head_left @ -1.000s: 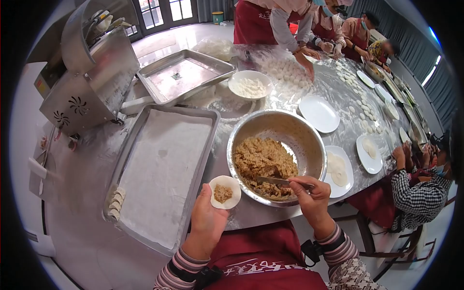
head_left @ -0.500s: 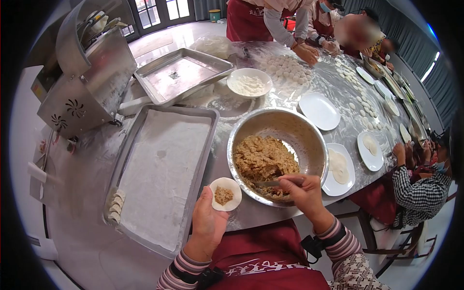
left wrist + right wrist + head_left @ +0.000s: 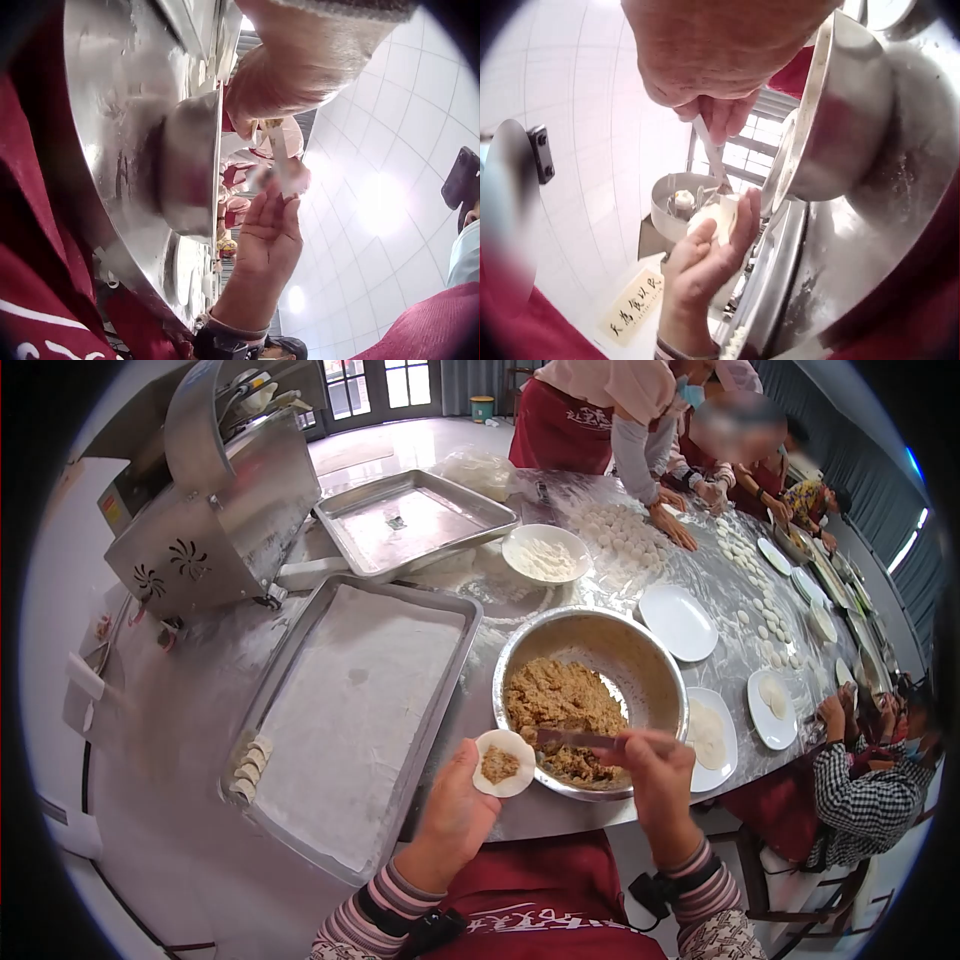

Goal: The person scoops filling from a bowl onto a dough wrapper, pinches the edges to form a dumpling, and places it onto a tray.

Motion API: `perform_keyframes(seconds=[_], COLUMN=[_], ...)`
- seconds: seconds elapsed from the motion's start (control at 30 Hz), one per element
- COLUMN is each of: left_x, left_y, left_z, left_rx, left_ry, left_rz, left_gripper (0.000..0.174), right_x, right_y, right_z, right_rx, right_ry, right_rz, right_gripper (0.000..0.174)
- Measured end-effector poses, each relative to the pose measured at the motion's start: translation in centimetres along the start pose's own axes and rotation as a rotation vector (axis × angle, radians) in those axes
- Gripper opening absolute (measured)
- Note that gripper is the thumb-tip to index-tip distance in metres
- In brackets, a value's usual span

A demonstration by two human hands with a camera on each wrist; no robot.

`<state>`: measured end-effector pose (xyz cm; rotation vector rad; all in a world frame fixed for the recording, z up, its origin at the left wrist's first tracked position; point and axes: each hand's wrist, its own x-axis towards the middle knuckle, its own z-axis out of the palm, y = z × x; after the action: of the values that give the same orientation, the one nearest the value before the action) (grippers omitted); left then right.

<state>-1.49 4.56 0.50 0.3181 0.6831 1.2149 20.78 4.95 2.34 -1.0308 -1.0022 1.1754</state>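
My left hand (image 3: 455,815) holds a round dumpling wrapper (image 3: 525,762) between thumb and fingers, beside the near left rim of a steel bowl (image 3: 645,660). A patch of brown filling (image 3: 499,765) sits in the wrapper's middle. My right hand (image 3: 662,785) grips a flat, narrow spreader (image 3: 580,739) over the bowl's near side. Its tip points left, close to the wrapper's right edge. More filling (image 3: 560,700) is heaped in the bowl. In the right wrist view, the spreader (image 3: 709,150) reaches down to the wrapper (image 3: 724,217) in my left hand.
Left of the bowl, a paper-lined tray (image 3: 350,690) bears several folded dumplings (image 3: 252,765) in its near left corner. Behind stand another metal tray (image 3: 440,520) and a flour bowl (image 3: 545,553). Plates (image 3: 678,622) flank the bowl's right side. Other people work around the table.
My right hand has lifted the spreader from the filling and turned its tip toward the wrapper. The left hand still holds the wrapper. The head view has shifted slightly.
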Motion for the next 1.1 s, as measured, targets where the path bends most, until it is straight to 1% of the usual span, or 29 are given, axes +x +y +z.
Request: perform_keyframes(seconds=[0.03, 0.1, 0.17, 0.2, 0.23, 0.3, 0.37, 0.47, 0.57, 0.67, 0.73, 0.8, 0.87, 0.9, 0.97, 1.0, 1.07, 1.1], left_x=[0.1, 0.2, 0.3, 0.2, 0.2, 0.2, 0.1, -0.3, -0.5, -0.6, -0.6, -0.6, -0.5, -0.5, -0.4, -0.5, -0.8, -0.9], left_y=[-0.2, -0.7, -0.8, -0.9, -1.1, -1.3, -1.3, -1.0, -0.9, -0.8, -0.8, -0.8, -0.9, -0.9, -0.8, -0.9, -0.6, -0.5], left_z=[0.1, 0.1, 0.3, 0.3, 0.3, 0.1, 0.2, 0.8, 0.8, 0.6, 0.5, 0.5, 0.3, 0.2, 0.1, 0.0, 0.7, 1.0], left_rx=[-0.007, -0.033, -0.043, -0.045, -0.05, -0.04, -0.043, -0.046, -0.053, -0.052, -0.046, -0.048, -0.069, -0.091, -0.087, -0.079, -0.098, -0.114], left_ry=[0.0, -0.09, -0.104, -0.119, -0.118, -0.127, -0.121, -0.129, -0.145, -0.148, -0.152, -0.144, -0.167, -0.188, -0.154, -0.122, -0.127, -0.132], left_rz=[0.006, -0.013, -0.016, -0.025, -0.021, -0.018, -0.014, -0.026, -0.025, -0.01, -0.011, -0.052, -0.037, -0.019, -0.019, -0.03, -0.052, -0.069], left_gripper=[0.045, 0.05, 0.05, 0.051, 0.051, 0.052, 0.052, 0.051, 0.051, 0.051, 0.052, 0.052, 0.051, 0.049, 0.049, 0.049, 0.05, 0.052], right_x=[-0.8, -1.9, -2.3, -2.9, -3.5, -4.4, -4.8, -4.6, -4.1, -5.0, -5.1, -5.2, -5.1, -5.2, -5.7, -5.6, -5.2, -5.3], right_y=[-0.1, -0.3, -0.5, -0.3, -0.3, -0.7, -1.4, -1.8, -1.2, -1.4, -2.2, -2.5, -2.6, -2.7, -3.2, -3.1, -2.6, -2.3], right_z=[0.2, 0.5, 1.0, 0.9, 0.8, 0.7, 0.7, 1.2, 1.4, 1.2, 1.6, 1.7, 1.8, 1.7, 1.4, 1.4, 1.3, 1.3], right_rx=[-0.005, -0.604, -0.764, -0.922, -0.924, -1.037, -1.048, -1.106, -1.061, -1.09, -1.106, -1.124, -1.195, -1.194, -1.171, -1.172, -1.204, -1.208], right_ry=[-0.008, -0.303, -0.49, -0.555, -0.562, -0.575, -0.585, -0.547, -0.605, -0.634, -0.659, -0.679, -0.764, -0.767, -0.69, -0.692, -0.59, -0.587], right_rz=[-0.002, -0.723, -0.99, -1.063, -1.065, -1.11, -1.106, -1.092, -1.142, -1.199, -1.196, -1.187, -1.217, -1.221, -1.201, -1.198, -1.186, -1.185], right_gripper=[0.014, 0.012, 0.014, 0.017, 0.017, 0.019, 0.019, 0.019, 0.019, 0.019, 0.019, 0.019, 0.02, 0.02, 0.019, 0.019, 0.018, 0.018])
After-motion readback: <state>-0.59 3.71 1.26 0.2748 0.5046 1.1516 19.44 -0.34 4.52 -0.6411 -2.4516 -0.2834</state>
